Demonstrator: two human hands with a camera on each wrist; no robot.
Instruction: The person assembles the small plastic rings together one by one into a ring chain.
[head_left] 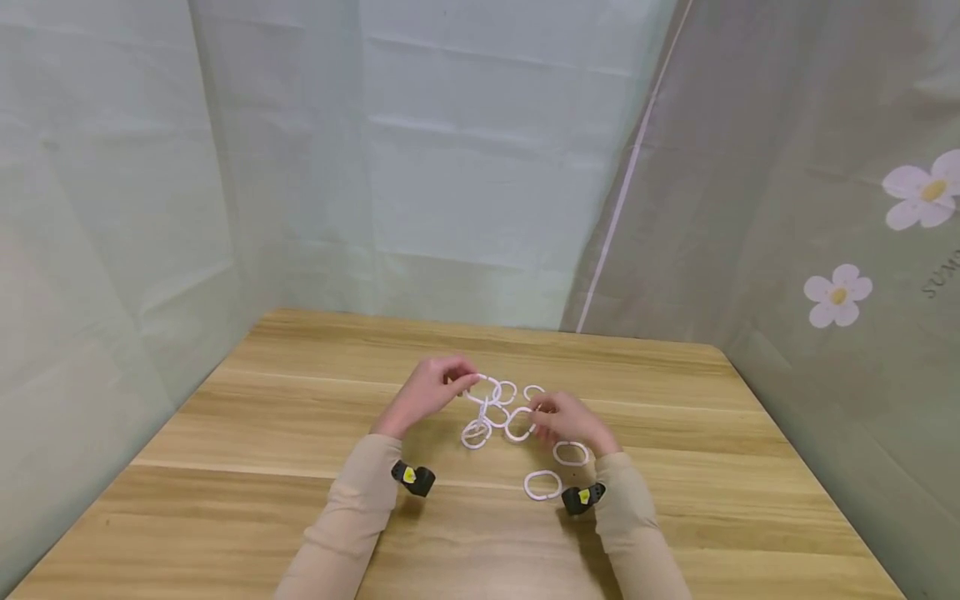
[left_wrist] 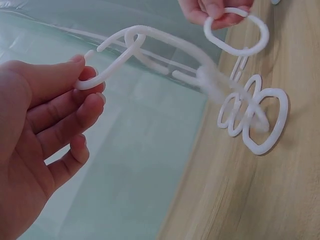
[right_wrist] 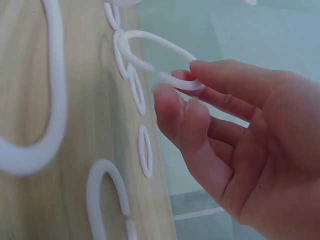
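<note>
While left hand (head_left: 424, 392) pinches chain (head_left: 483, 412) | right hand (head_left: 567, 421) pinches open ring (head_left: 517, 425) beside it

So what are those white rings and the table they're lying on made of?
The white rings look like moulded plastic: smooth, slightly glossy, a little translucent, each with an open split. The left hand lifts a linked chain of them; the right hand pinches another. The table shows light wood grain with a matte finish, possibly laminate.
</note>
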